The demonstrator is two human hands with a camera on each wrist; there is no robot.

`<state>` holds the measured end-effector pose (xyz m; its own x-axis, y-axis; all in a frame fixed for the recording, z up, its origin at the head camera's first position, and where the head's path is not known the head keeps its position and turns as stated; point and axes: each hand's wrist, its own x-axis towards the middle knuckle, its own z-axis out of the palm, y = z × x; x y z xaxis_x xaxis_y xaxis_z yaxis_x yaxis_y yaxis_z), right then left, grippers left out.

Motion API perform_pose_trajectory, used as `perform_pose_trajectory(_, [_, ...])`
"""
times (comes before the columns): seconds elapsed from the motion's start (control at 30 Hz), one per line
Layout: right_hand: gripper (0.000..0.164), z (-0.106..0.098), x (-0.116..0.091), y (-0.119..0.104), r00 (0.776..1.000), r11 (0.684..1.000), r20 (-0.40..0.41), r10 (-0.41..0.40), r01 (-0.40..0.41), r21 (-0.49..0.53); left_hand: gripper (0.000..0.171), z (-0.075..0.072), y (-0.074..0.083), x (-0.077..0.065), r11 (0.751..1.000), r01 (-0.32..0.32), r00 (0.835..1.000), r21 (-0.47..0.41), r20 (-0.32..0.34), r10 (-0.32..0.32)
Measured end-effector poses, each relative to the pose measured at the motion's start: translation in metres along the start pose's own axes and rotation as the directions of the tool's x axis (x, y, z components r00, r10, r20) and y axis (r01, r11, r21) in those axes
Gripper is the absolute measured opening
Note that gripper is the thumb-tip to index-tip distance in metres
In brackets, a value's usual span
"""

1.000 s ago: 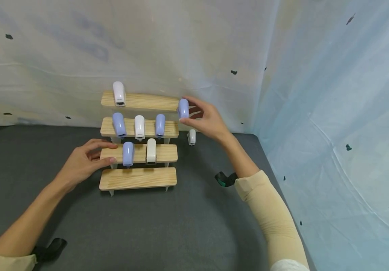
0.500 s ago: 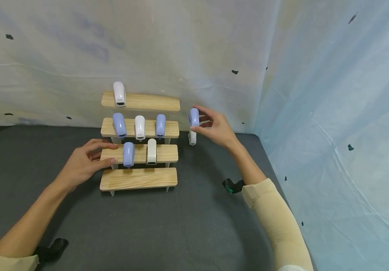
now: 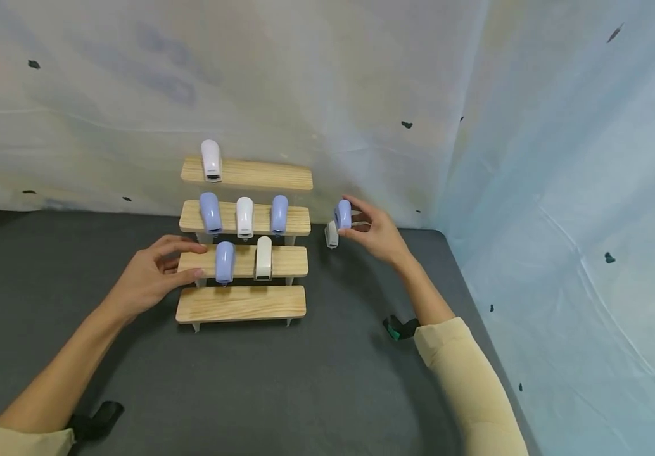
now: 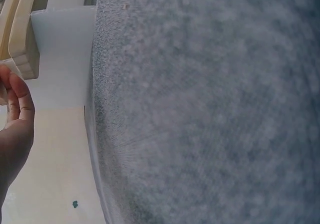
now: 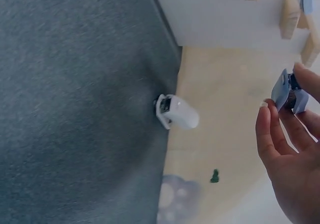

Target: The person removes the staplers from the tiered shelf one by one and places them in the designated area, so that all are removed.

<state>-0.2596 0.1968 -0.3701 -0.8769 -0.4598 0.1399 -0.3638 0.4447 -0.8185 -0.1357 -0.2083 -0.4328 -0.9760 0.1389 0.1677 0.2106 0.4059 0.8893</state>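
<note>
My right hand (image 3: 381, 235) pinches a small blue stapler (image 3: 343, 214) between thumb and fingers, in the air right of a tiered wooden stand. In the right wrist view its dark underside shows between the fingertips. Just behind it in the head view, a white stapler (image 3: 331, 235) stands on the table, partly overlapped; the right wrist view shows this white stapler (image 5: 181, 115) apart from the hand. My left hand (image 3: 147, 275) grips the left end of the stand's second-lowest board (image 3: 287, 259), fingers at the back edge and thumb at the front.
A white stapler (image 3: 211, 160) sits at the left of the top board (image 3: 270, 175). Two blue ones flank a white stapler (image 3: 244, 217) below. The second-lowest board bears a blue stapler (image 3: 225, 261) and a cream one (image 3: 263, 258). A hanging sheet (image 3: 533, 158) encloses the dark table (image 3: 305, 392).
My right hand has carried the blue stapler from the top board's right end rightward and down, towards the white stapler on the table. The left hand keeps its grip; the view has shifted slightly.
</note>
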Motion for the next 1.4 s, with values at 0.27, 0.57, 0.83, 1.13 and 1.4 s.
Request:
perform_pose_trajectory(0.27, [0.070,0.001,-0.005,0.026,0.999,0.999,-0.033,-0.014,0.013,-0.044,0.038,-0.001,0.002,0.000,0.999,-0.021,0.999,0.032,0.035,0.020])
perform_pose_trajectory(0.57, [0.071,0.003,-0.015,0.043,0.998,0.998,-0.053,0.045,-0.048,-0.050,0.039,0.001,0.002,-0.001,0.999,-0.013,0.999,0.031,0.044,0.011])
perform_pose_trajectory(0.83, [0.071,0.008,-0.014,0.057,0.991,0.983,-0.081,0.105,-0.115,-0.142,0.039,0.000,0.002,-0.001,0.999,-0.004,1.000,0.044,0.030,0.002])
perform_pose_trajectory(1.13, [0.072,0.010,-0.015,0.071,0.983,0.967,-0.116,0.141,-0.161,-0.195,0.042,-0.001,0.003,0.000,0.999,0.018,0.999,0.038,0.046,-0.019])
perform_pose_trajectory(1.4, [0.070,0.013,-0.011,0.082,0.983,0.965,-0.111,0.147,-0.167,-0.202,0.040,-0.002,0.005,0.000,1.000,0.017,0.999,0.015,0.044,-0.017])
